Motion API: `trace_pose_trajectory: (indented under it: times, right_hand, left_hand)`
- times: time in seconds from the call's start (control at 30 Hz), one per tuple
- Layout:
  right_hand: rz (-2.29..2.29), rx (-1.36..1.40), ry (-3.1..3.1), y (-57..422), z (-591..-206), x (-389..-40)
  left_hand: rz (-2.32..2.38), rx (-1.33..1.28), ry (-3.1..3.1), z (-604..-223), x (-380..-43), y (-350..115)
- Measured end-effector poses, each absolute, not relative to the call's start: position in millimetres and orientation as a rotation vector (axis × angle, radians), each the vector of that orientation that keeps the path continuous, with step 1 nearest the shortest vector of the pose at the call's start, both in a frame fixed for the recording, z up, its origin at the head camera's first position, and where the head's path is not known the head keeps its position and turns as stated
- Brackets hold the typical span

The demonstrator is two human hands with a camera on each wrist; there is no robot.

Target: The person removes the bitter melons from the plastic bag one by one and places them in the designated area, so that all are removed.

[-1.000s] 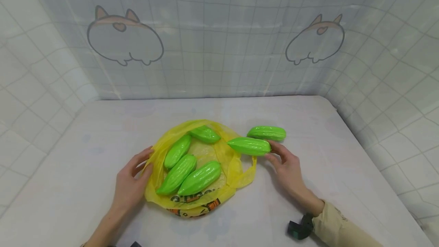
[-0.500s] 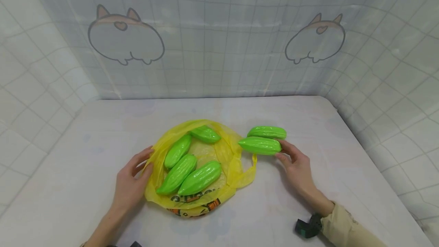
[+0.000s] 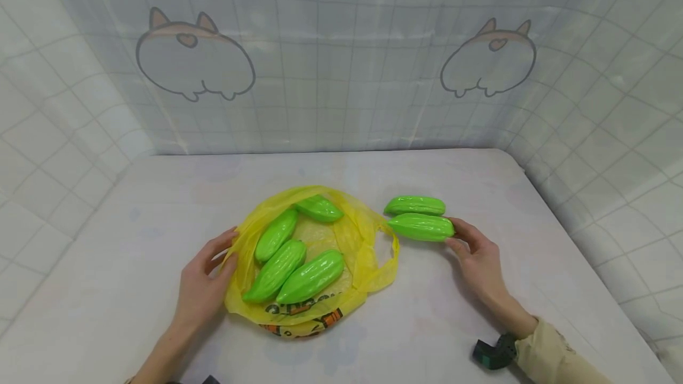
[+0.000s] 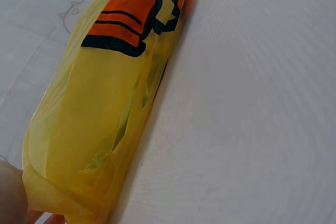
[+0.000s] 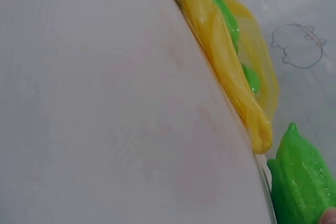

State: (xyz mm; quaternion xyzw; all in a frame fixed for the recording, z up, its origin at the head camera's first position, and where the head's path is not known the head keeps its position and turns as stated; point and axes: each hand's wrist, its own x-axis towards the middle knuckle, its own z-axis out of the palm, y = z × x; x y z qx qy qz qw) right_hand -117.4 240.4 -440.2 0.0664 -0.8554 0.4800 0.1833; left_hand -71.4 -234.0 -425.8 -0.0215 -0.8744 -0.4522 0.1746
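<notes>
A yellow plastic bag [image 3: 368, 268] lies open-mouthed on the table, with several glossy green toy cucumbers [image 3: 312, 277] inside. My left hand [image 3: 204, 284] pinches the bag's left rim between thumb and fingers; in the left wrist view only fingertips show at the corner of the bag [image 4: 73, 129]. To the right of the bag, my right hand [image 3: 480, 265] grips the blunt end of another cucumber [image 3: 421, 227], its pointed tip toward the bag. Just behind it, a similar cucumber [image 3: 415, 205] lies on the table. The right wrist view shows the gripped cucumber [image 5: 302, 182] and part of a thumb.
The white table [image 3: 160, 206] ends at a hanging grid-patterned curtain [image 3: 341, 76] with cartoon animals. Similar curtains stand left and right. A loop handle [image 3: 393, 259] sticks out from the bag's right side. A black device [image 3: 495, 353] sits at my right wrist.
My right hand has moved to the right with its cucumber, away from the bag's rim and in front of the other cucumber. The left hand and bag have stayed put.
</notes>
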Motion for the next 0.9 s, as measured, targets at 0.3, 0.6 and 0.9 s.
trace_pose_trajectory:
  times: [0.3,0.6,0.9]
  right_hand:
    - [1.345,0.159,-2.441,246.4,-439.8,-115.4]
    - [1.304,0.139,-2.49,249.4,-444.4,-118.1]
    - [1.297,0.133,-2.557,251.1,-443.4,-120.5]
  left_hand:
    - [-1.289,-0.053,-2.487,-425.3,-71.1,-233.7]
    - [-1.284,-0.061,-2.484,-425.5,-71.1,-232.9]
    - [-1.27,-0.049,-2.501,-424.9,-70.3,-233.9]
